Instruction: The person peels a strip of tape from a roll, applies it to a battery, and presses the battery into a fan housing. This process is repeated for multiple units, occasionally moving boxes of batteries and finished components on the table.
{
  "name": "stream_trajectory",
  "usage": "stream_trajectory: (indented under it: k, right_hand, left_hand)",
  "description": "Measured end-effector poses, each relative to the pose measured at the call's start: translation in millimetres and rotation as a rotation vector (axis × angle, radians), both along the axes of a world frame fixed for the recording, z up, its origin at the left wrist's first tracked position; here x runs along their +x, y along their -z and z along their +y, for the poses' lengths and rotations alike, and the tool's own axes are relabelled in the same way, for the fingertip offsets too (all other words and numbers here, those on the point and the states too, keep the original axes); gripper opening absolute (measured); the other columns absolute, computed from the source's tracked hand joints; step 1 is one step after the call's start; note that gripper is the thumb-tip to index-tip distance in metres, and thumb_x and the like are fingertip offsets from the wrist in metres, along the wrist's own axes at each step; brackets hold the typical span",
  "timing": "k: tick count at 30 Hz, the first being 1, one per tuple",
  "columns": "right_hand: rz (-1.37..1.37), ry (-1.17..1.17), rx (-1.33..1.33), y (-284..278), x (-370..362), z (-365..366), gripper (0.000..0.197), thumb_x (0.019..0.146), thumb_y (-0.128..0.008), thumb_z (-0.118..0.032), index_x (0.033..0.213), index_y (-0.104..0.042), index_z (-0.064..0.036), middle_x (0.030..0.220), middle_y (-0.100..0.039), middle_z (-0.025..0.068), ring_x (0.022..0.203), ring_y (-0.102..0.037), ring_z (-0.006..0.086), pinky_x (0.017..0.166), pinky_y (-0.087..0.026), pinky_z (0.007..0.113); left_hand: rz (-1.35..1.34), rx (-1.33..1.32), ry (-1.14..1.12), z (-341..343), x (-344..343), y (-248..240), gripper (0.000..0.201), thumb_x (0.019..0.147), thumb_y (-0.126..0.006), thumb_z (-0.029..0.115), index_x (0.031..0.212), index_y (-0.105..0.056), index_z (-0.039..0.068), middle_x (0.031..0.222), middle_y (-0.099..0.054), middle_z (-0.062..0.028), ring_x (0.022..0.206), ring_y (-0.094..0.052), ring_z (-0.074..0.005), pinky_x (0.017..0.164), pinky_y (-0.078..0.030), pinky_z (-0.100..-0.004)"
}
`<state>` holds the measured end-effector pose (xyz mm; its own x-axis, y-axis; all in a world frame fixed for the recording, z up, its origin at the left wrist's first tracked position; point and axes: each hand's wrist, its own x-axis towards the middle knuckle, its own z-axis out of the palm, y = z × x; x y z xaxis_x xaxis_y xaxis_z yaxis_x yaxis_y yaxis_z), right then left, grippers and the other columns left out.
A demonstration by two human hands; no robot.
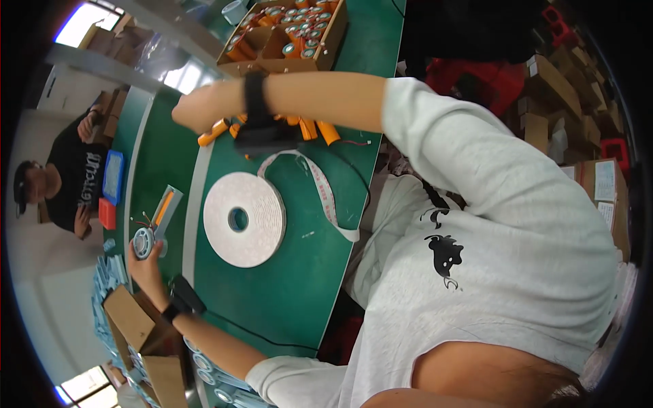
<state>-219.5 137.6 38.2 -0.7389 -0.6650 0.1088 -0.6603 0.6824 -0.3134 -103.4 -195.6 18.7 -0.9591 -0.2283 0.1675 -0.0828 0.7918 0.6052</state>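
Holding a round fan (143, 243) in the fingers of the left hand (146, 268) over the far left of the green surface (163, 149), with a battery (164, 207) already in the still-open case (177, 202), with wires (145, 222) still sticking out, and with fingers of the right hand (201, 109) too blurry to tell.

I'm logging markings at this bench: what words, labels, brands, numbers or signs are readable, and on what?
Black shirt: large pale lettering, not copied out here.
Tape strip: red print, too small to read.
Carton at right: white labels, print too small to read.
Pale shirt: black animal figure and strokes, no readable word.
Held round part: no text made out.
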Motion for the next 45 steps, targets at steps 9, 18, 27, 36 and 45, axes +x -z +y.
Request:
stream_trajectory:
  k: [9,18,27,36,45]
  right_hand:
    - [0.271,-0.052,0.105,47.0,-17.6,-36.8,0.016,0.061,-0.066,-0.012,0.075,-0.064,-0.0049,0.077,-0.064,0.0132,0.076,-0.064,0.027,0.058,-0.05,0.039]
    - [-1.151,-0.29,-1.426,-5.2,73.0,68.0,0.045,0.072,-0.061,0.001,0.106,-0.033,0.0089,0.082,-0.061,0.0196,0.081,-0.063,0.0303,0.077,-0.052,0.039]
    - [-1.003,-0.111,-1.075,37.4,153.8,101.3,0.049,0.07,-0.072,-0.014,0.105,-0.041,0.0027,0.074,-0.056,0.0083,0.061,-0.057,0.015,0.056,-0.047,0.026]
    - [-0.384,0.068,-1.24,55.4,170.2,64.7,0.04,0.067,-0.075,-0.023,0.095,-0.055,-0.002,0.051,-0.049,0.0007,0.041,-0.044,0.0086,0.041,-0.035,0.023]
    - [-0.559,-0.346,-0.814,48.7,149.7,70.2,0.023,0.065,-0.073,-0.018,0.07,-0.06,0.0006,0.055,-0.055,0.0051,0.051,-0.052,0.014,0.048,-0.039,0.029]
  left_hand:
    - [0.076,-0.485,0.076,48.8,-12.7,16.9,0.085,0.061,-0.077,0.033,0.125,-0.035,-0.004,0.12,-0.044,-0.0224,0.112,-0.042,-0.0325,0.095,-0.031,-0.0388]
    - [-0.042,-0.382,0.408,189.0,127.8,33.8,0.063,0.062,-0.072,0.012,0.116,-0.042,0.002,0.118,-0.043,-0.0158,0.114,-0.034,-0.0359,0.097,-0.026,-0.0436]
    - [0.044,-0.582,0.389,177.8,109.2,42.1,0.074,0.05,-0.077,0.019,0.112,-0.044,0.0,0.116,-0.041,-0.0165,0.11,-0.035,-0.0346,0.092,-0.027,-0.0459]
    - [0.357,-0.317,0.199,199.8,128.0,36.5,0.069,0.052,-0.079,0.021,0.108,-0.047,-0.003,0.117,-0.04,-0.0175,0.111,-0.033,-0.0333,0.091,-0.03,-0.0441]
    - [0.457,-0.302,-0.041,161.7,133.0,34.1,0.075,0.057,-0.079,0.023,0.116,-0.042,-0.007,0.115,-0.04,-0.0193,0.104,-0.042,-0.0321,0.087,-0.037,-0.0405]
